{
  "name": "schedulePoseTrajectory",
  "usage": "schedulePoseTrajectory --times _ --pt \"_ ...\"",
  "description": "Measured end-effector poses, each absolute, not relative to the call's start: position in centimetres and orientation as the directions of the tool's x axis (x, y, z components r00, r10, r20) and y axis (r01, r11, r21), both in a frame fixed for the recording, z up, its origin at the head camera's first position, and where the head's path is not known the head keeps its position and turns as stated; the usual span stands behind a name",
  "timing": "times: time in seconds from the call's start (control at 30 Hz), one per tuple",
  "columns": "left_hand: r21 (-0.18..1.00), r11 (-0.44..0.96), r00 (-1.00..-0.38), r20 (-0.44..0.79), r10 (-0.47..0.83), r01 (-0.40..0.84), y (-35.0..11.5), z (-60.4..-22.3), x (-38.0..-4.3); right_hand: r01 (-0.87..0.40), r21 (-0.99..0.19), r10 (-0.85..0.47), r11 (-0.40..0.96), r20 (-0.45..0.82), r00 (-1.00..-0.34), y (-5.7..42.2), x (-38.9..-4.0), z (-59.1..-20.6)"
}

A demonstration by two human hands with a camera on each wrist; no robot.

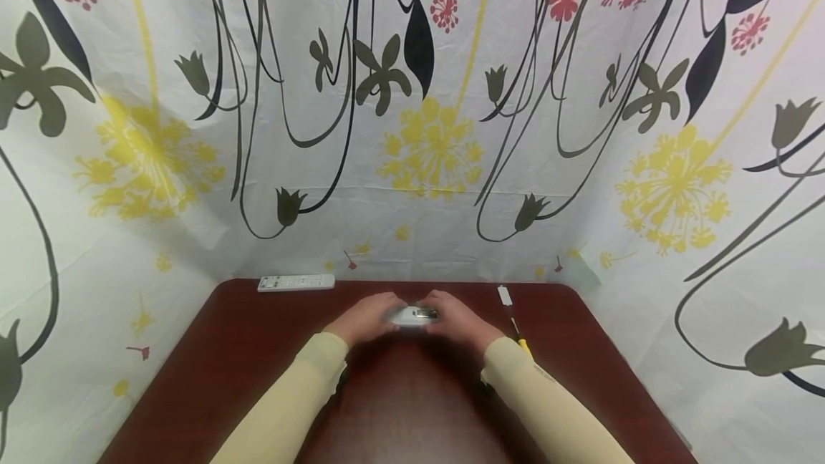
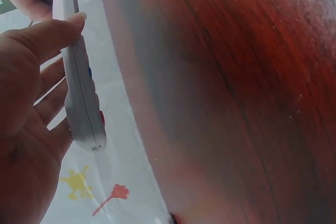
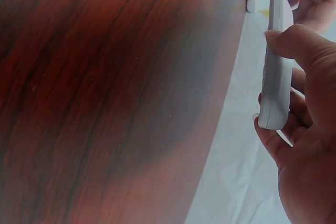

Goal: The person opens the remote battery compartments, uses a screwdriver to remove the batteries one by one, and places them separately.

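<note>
A white remote control (image 1: 407, 316) is held up between both hands, above the far part of the table. Its back with a battery compartment shows in the head view; blue and red buttons stick out along its other face in the left wrist view. The left hand (image 1: 369, 319) grips one end, thumb on the edge of the remote control (image 2: 81, 98) and fingers behind it. At the other end the right hand (image 1: 456, 321) grips it the same way, its thumb (image 3: 294, 43) on the edge. Whether batteries sit inside is too small to tell.
Another white remote control (image 1: 296, 283) lies at the table's far left edge. Toward the far right lie a small white flat piece (image 1: 505, 296) and a yellow-handled screwdriver (image 1: 523, 344), partly behind the right forearm. A flower-patterned curtain (image 1: 412, 235) surrounds the dark red table (image 1: 258, 335).
</note>
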State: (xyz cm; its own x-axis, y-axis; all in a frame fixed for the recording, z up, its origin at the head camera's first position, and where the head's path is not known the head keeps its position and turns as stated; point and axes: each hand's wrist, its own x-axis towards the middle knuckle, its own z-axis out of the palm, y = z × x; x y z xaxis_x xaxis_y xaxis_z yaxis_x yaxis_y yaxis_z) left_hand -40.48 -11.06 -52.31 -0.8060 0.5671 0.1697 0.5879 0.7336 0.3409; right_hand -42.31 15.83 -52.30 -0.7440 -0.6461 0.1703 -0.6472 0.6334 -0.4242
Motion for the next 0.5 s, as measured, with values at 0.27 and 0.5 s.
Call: schedulePoseTrajectory --times 0.27,0.5 --pt "0.34 0.735 -0.807 0.167 0.566 0.586 -10.9 -54.2 -41.5 -0.655 -0.418 -0.654 0.63 0.17 -0.737 15.5 -43.2 -53.7" --pt "0.343 0.744 -0.815 0.145 0.562 0.574 -10.5 -54.9 -42.0 -0.65 -0.373 -0.648 0.662 0.151 -0.746 15.1 -44.0 -54.8"
